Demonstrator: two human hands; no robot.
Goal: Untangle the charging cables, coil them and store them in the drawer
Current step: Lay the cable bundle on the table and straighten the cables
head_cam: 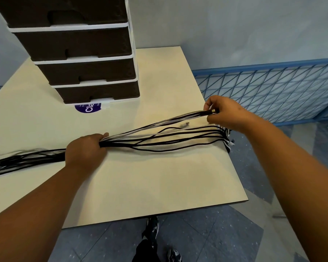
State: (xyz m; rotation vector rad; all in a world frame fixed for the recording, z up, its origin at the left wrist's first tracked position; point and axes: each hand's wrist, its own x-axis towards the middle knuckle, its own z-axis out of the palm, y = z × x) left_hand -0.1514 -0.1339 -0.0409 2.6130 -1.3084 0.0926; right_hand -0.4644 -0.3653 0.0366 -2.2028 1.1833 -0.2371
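Note:
A long bundle of several black and white charging cables (159, 142) stretches across the cream table (150, 182) from the left edge to the right edge. My left hand (85, 150) grips the bundle near its middle, fingers curled round it. My right hand (223, 112) pinches the plug ends of a few white and black cables, lifted slightly above the table. Other cable ends hang over the table's right edge (228, 142). A dark-fronted drawer unit (87, 69) with white frame stands at the back of the table, all visible drawers closed.
A purple round sticker (88, 107) lies under the drawer unit's front. A loose white connector (184, 125) rests on the table near the right hand. A blue mesh railing (272, 87) runs along the right. Blue tiled floor and my shoes (153, 229) show below the table.

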